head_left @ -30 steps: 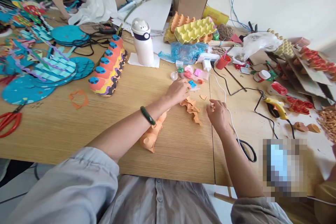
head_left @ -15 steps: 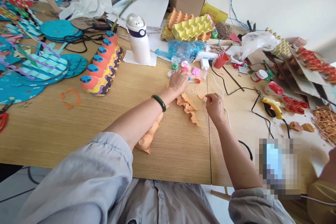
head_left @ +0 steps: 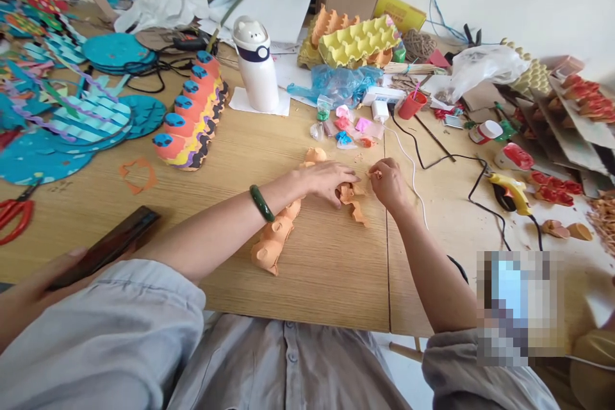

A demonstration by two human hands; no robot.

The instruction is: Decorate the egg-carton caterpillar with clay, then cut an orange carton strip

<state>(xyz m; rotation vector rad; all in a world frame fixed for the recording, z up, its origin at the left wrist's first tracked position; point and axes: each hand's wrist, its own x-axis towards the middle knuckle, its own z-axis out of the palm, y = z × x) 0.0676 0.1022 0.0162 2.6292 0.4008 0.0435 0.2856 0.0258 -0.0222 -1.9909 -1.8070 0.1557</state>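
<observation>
My left hand [head_left: 330, 178], with a green bangle [head_left: 261, 203] on its wrist, lies with fingers stretched flat on a crumpled orange wavy paper strip [head_left: 354, 201] on the wooden table [head_left: 317, 269]. My right hand [head_left: 388, 183] sits just right of it, fingers pinched on a small orange paper scrap [head_left: 374, 174]. An orange egg-carton strip [head_left: 276, 235] runs under my left forearm. Small coloured bits [head_left: 343, 130] lie beyond both hands.
Another person's hand holds a dark phone [head_left: 104, 246] at lower left. A striped egg-carton caterpillar [head_left: 189, 118], white bear bottle [head_left: 254, 64], yellow egg tray [head_left: 358, 41], glue gun [head_left: 512, 191] with cables, red scissors [head_left: 14, 218] and blue paper craft [head_left: 72, 122] surround the work spot.
My left hand drew back from the small coloured bits onto the orange paper strip. My right hand stayed pinched and shifted slightly. Another person's hand with a phone came in at lower left.
</observation>
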